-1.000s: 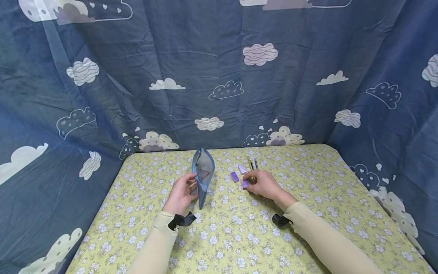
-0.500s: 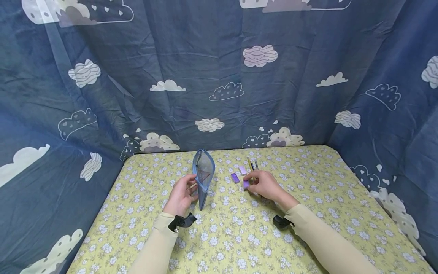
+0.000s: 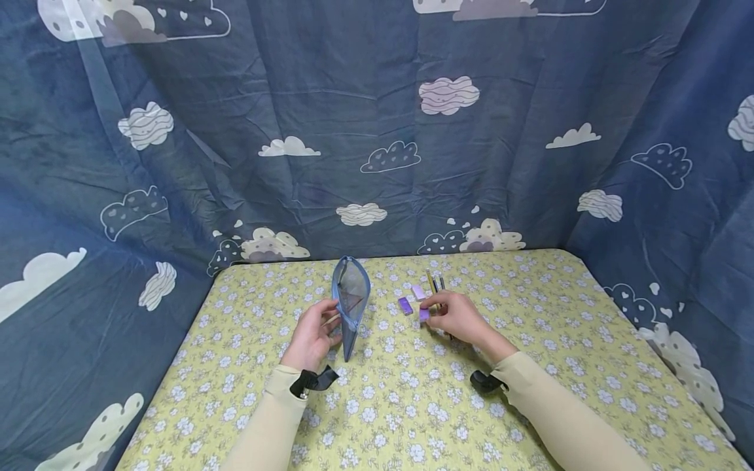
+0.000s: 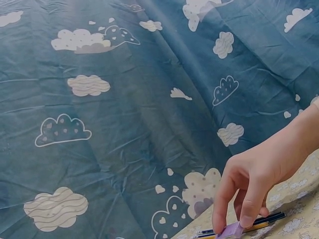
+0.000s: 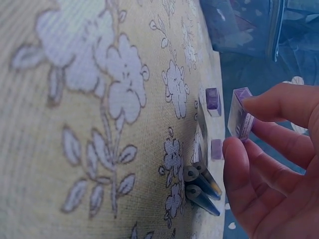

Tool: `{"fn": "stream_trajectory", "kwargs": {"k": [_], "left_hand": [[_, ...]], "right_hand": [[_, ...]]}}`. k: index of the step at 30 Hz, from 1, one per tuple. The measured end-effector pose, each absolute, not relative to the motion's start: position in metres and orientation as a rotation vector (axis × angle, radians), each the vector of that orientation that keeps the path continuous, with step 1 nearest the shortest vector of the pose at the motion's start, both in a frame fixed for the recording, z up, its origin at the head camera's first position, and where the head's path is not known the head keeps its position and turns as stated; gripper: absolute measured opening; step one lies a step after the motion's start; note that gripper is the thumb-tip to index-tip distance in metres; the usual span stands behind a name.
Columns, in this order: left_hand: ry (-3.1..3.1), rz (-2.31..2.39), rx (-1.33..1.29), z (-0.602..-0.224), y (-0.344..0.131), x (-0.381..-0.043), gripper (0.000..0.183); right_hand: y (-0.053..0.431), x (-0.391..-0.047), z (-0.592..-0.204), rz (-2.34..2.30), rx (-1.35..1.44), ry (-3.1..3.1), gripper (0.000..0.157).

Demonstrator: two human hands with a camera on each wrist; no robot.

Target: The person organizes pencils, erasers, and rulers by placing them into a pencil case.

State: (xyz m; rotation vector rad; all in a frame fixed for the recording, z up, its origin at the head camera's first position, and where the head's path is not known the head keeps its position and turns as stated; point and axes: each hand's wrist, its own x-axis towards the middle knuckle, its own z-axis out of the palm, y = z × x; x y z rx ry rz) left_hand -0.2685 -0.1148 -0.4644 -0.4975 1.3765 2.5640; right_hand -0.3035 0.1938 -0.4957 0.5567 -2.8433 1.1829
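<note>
In the head view my left hand holds a blue mesh zip pouch by its left side, its zipped mouth gaping. Some of the fingers are hidden behind it. To the right, my right hand pinches a purple eraser between thumb and fingers, as the right wrist view shows closely with the eraser. Beside it lie a darker purple eraser and a pale lilac one. Pencils, one yellow and others dark, lie partly under the right hand.
A yellow floral cloth covers the table. A dark blue curtain with clouds hangs at the back and both sides. Black straps sit on both wrists.
Both hands stay almost in place, the left on the pouch and the right on the eraser. The head view has shifted slightly.
</note>
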Motion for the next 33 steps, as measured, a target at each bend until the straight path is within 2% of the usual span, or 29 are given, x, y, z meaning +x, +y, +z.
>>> {"fn": "stream_trajectory", "kwargs": {"k": [11, 24, 33], "left_hand": [[1.372, 2.56, -0.484, -0.464, -0.115, -0.268, 0.038], [1.335, 2.591, -0.518, -0.456, -0.115, -0.268, 0.03], [1.35, 2.577, -0.522, -0.458, -0.113, -0.269, 0.033]], "right_hand": [[0.195, -0.3, -0.493, 1.242, 0.498, -2.828, 0.035], [0.195, -0.298, -0.485, 1.24, 0.492, -2.812, 0.031], [0.194, -0.297, -0.481, 1.24, 0.499, -2.807, 0.027]]}}
